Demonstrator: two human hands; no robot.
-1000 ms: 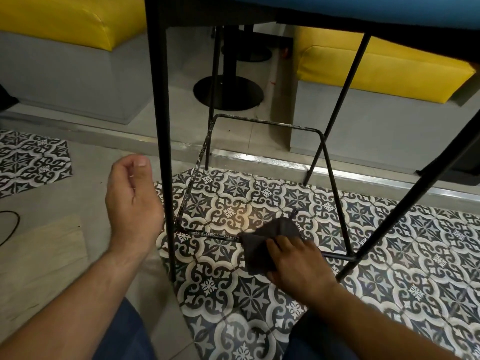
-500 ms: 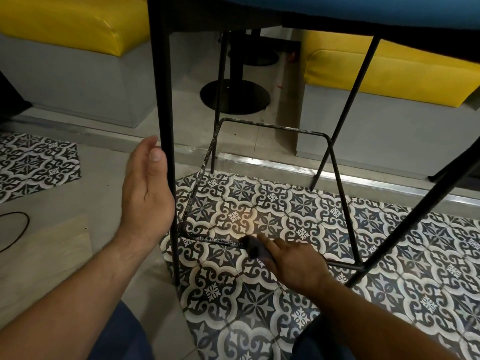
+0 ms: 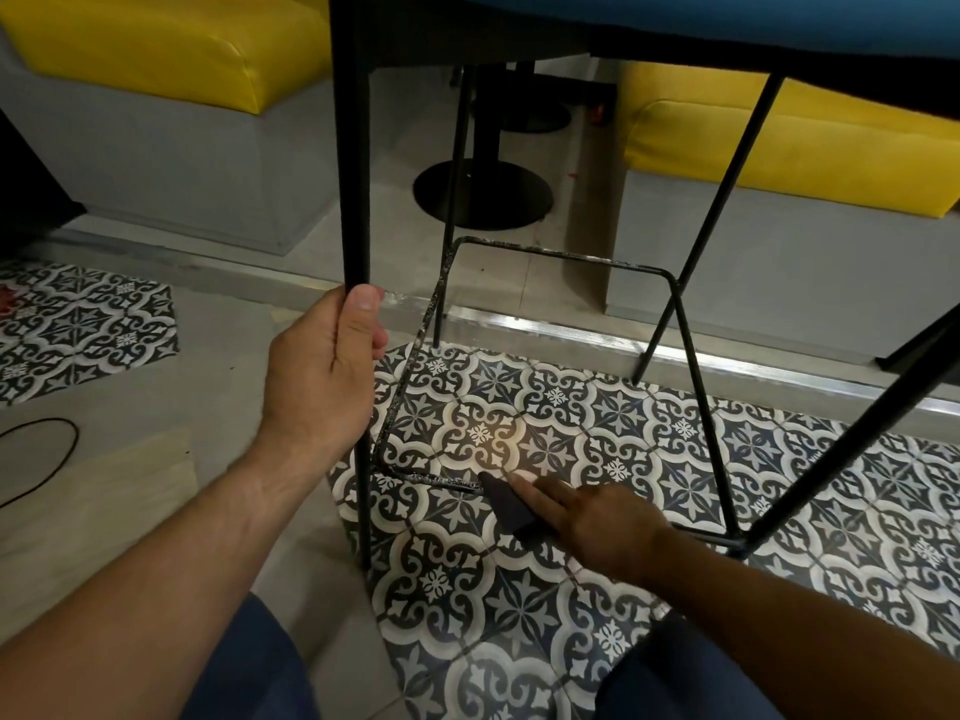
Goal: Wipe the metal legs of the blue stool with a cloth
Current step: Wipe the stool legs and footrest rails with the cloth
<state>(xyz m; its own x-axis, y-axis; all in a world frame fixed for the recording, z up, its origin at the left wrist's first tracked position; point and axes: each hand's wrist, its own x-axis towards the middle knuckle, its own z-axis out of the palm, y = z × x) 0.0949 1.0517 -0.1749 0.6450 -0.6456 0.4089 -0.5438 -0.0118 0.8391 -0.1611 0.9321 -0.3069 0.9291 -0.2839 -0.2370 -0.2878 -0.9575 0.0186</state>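
Blue stool (image 3: 727,18) viewed from under its seat, one leg steadied while a low rail is wiped.

The stool is stood on a patterned tile floor (image 3: 519,641), with yellow benches (image 3: 156,44) behind it. Its near-left leg (image 3: 353,174) is gripped about halfway down by the left hand (image 3: 322,376), fingers and thumb wrapped round the metal. Lower down, the front footrest rail (image 3: 431,478), scuffed and chipped near its left corner, is covered just right of that corner by a dark cloth (image 3: 506,504). The cloth is pinched on the rail by the right hand (image 3: 597,522), forefinger laid straight along it. The step in hand is judged to be wiping this rail. Next, the cloth would likely need sliding along the bar under firm pressure, with the stool held steady.
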